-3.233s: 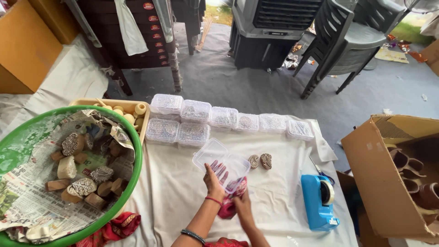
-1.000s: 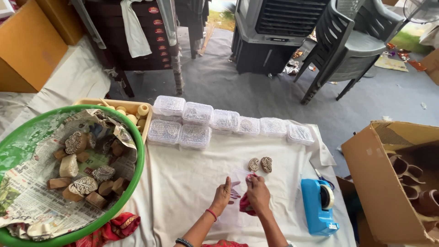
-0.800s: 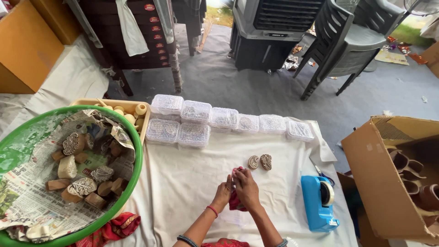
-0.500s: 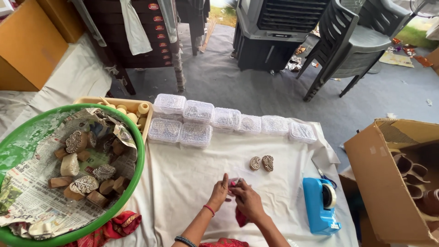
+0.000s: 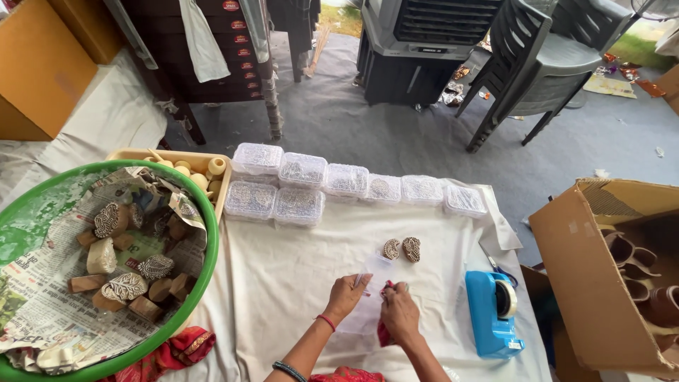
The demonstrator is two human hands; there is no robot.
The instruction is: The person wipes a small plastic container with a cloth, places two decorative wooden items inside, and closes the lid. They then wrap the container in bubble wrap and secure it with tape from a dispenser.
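A: At a cloth-covered table [image 5: 283, 283], the left hand [image 5: 346, 297] pinches the edge of a clear bag [image 5: 368, 301], fingers closed on the film, while the right hand [image 5: 399, 315] is curled around a red item [image 5: 384, 332] at the bag's side

B: Where does the bag lie?

A: Flat on the cloth between the two hands, just below two carved blocks [image 5: 402, 249]. Whether the red item is partly inside the bag cannot be told; the right hand hides it

B: What makes this handling go well?

A: In my judgement, keeping the left pinch firm so the thin film stays taut, and keeping the red item low against the cloth so the bag does not crumple

B: And around them?

A: A blue tape dispenser [image 5: 491, 311] sits just beside the right hand. A row of clear lidded boxes [image 5: 304, 187] lines the far side. A green tub [image 5: 205, 247], lined with newspaper, holds more carved blocks at the left, and an open carton [image 5: 587, 283] stands at the right

B: Anything in the way?

A: The dispenser crowds the right elbow's side; the two blocks lie near the bag's top edge
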